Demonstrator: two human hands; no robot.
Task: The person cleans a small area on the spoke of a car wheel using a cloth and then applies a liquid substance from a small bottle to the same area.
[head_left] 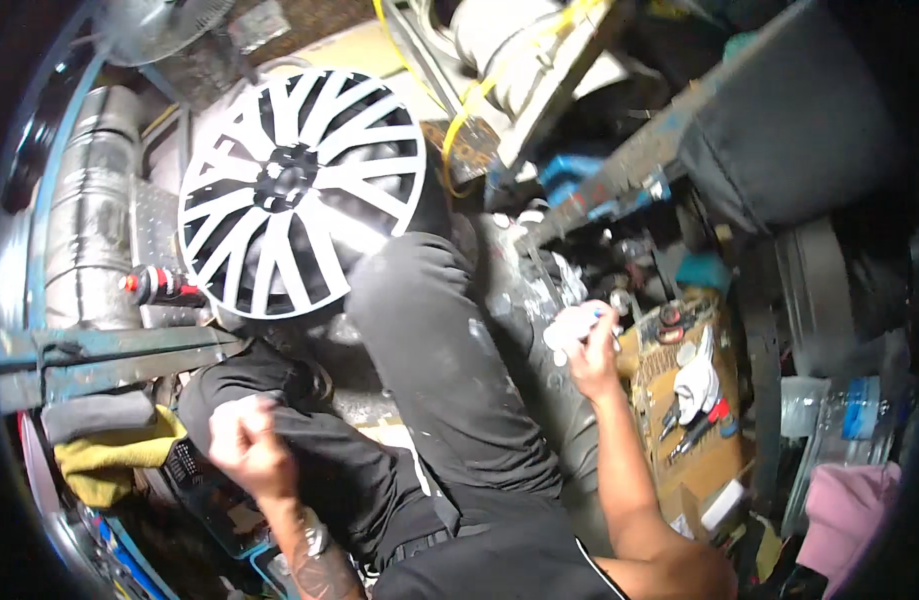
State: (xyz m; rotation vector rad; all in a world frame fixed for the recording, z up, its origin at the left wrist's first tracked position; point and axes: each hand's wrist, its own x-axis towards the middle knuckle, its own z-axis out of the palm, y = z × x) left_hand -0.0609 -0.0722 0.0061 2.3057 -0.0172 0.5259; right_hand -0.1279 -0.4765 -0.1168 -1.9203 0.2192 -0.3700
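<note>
My left hand (pixel 251 447) is raised over my left leg, its fingers curled and slightly blurred. Whether anything small is inside it I cannot make out. Off to the right, my right hand (pixel 594 362) is closed on a crumpled white cloth (pixel 571 328), with a small spot of blue at the fingertips. Beyond my raised knee (pixel 409 290) lies a large wheel (pixel 314 215) with pale spokes, a dark hub and dark gaps. Neither hand touches it. A red and black power tool (pixel 164 286) rests by the wheel's lower left rim.
A cardboard box (pixel 669 380) on the right bears a white glove (pixel 697 385) and several hand tools. A blue metal bar (pixel 119 355) crosses the left side. Yellow cloth (pixel 109 460) hangs below it. At the top, a yellow hose (pixel 454 135) runs past a frame; a fan (pixel 164 30) stands upper left.
</note>
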